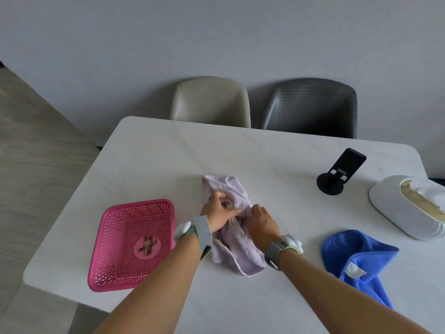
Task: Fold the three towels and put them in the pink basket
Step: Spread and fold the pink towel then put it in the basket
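Observation:
A pale lilac towel lies crumpled in a long strip at the middle of the white table. My left hand grips its upper middle, fingers pinched into the cloth. My right hand grips the same bunched part just to the right, so the two hands almost touch. The pink basket stands to the left of the towel with nothing in it but a round sticker on its floor. A blue towel lies loosely folded at the right, partly behind my right forearm. I see no third towel.
A black phone stand holding a phone sits at the back right. A white tissue box lies at the right edge. Two chairs, beige and dark grey, stand behind the table.

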`<control>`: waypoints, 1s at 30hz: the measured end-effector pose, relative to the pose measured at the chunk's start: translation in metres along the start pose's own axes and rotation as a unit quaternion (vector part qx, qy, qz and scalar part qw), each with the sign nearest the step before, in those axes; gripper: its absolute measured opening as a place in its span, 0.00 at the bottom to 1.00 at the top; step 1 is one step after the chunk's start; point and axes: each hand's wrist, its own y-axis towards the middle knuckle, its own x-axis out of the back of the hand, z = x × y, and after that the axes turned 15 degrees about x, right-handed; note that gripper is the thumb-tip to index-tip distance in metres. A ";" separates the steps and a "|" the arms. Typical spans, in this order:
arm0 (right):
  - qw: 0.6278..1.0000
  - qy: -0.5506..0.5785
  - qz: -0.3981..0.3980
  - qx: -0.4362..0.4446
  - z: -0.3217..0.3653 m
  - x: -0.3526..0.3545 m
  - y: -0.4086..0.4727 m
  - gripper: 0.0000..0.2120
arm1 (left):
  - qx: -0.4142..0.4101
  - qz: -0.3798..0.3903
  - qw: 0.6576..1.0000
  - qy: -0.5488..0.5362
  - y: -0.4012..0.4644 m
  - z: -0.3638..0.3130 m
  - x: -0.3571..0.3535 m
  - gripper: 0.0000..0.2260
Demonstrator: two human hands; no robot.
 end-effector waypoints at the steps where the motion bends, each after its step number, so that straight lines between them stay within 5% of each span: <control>1: 0.999 0.029 -0.026 -0.031 -0.001 0.005 0.006 0.13 | -0.013 0.008 1.000 -0.009 0.002 -0.002 0.004 0.33; 4: 0.977 0.126 -0.128 -0.112 -0.002 0.023 0.021 0.11 | -0.021 0.037 0.998 0.044 0.010 -0.006 0.014 0.40; 9: 0.959 0.177 -0.197 -0.097 0.000 0.055 0.047 0.09 | -0.019 0.078 0.964 0.255 0.022 -0.007 0.024 0.46; 13: 0.964 0.198 -0.168 -0.054 0.009 0.071 0.063 0.10 | -0.059 -0.043 0.980 0.183 0.030 -0.027 0.034 0.53; 16: 0.974 0.195 -0.113 -0.021 0.019 0.083 0.070 0.13 | -0.195 -0.082 0.969 0.126 0.045 -0.056 0.037 0.45; 20: 0.982 0.150 -0.109 0.021 0.014 0.089 0.080 0.16 | -0.281 -0.054 0.943 0.172 0.052 -0.105 0.051 0.09; 24: 0.989 0.108 -0.089 -0.047 -0.014 0.078 0.087 0.25 | -0.256 -0.059 0.956 0.128 0.072 -0.133 0.064 0.09; 27: 0.992 0.045 0.000 -0.119 -0.041 0.056 0.076 0.07 | -0.252 -0.085 0.957 0.115 0.090 -0.148 0.068 0.05; 30: 0.981 0.058 -0.041 -0.182 -0.064 0.043 0.077 0.06 | -0.230 -0.107 0.960 0.117 0.114 -0.156 0.070 0.07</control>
